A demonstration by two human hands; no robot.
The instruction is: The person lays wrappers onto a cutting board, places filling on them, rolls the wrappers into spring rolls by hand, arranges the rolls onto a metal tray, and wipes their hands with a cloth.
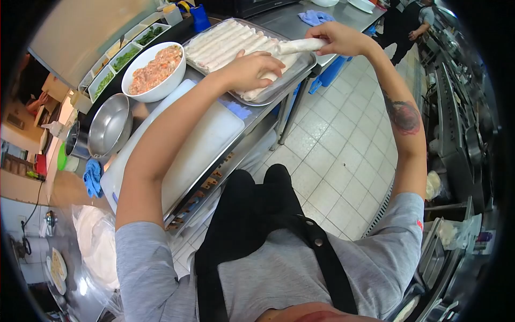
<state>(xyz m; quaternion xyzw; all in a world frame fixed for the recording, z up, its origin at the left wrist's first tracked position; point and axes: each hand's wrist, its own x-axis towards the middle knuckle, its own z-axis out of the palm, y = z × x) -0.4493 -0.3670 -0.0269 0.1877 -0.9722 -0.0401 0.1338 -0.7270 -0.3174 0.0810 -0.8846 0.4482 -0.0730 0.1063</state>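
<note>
Now, right grip point(339, 38) pinched on smooth white cylindrical roll point(298, 46), left grip point(251, 71) loosely curled, hold unclear, metal tray point(302, 70).

The left hand point(255, 70) is palm down, fingers loosely curved. The tattooed right arm point(405, 121) bends inward, its right hand point(338, 40) pinching.

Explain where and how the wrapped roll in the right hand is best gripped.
The wrapped roll is probably best supported at both ends, since it is long, slim and soft-looking. The right hand grips the outer end, beyond the tray; the left hand could come from over the tray to the opposite end, which no fingers cover, holding it lightly.
</note>
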